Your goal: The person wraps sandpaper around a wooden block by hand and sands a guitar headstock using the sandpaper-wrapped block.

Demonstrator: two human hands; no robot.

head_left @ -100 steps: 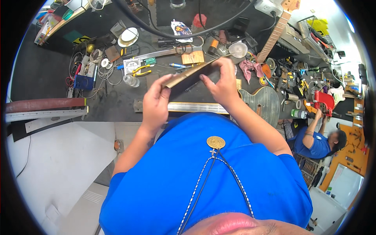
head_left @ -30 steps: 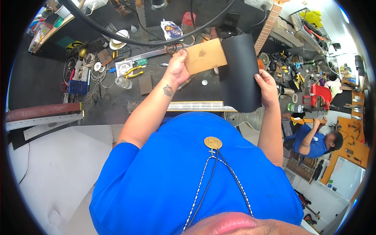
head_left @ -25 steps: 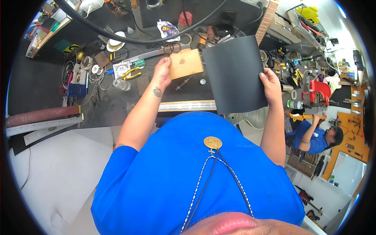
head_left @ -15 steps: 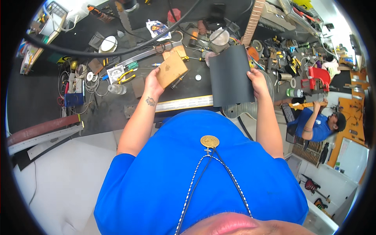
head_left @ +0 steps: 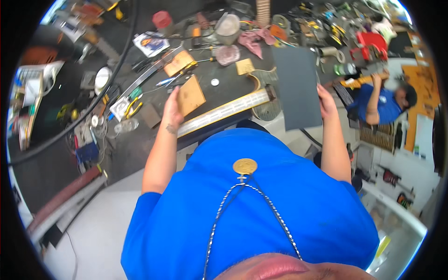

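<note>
Left fingers (head_left: 175, 95) gripping a tan block (head_left: 191, 97), right fingers (head_left: 322, 94) pinching a dark sheet (head_left: 298, 88), material hard to tell

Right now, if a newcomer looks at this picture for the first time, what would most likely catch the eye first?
Probably the bright blue shirt in the lower middle, with a round gold-coloured medallion hanging on it. Above it to the right, the right hand holds a large dark sheet by its right edge. To the left, the left hand holds a tan rectangular piece.
</note>
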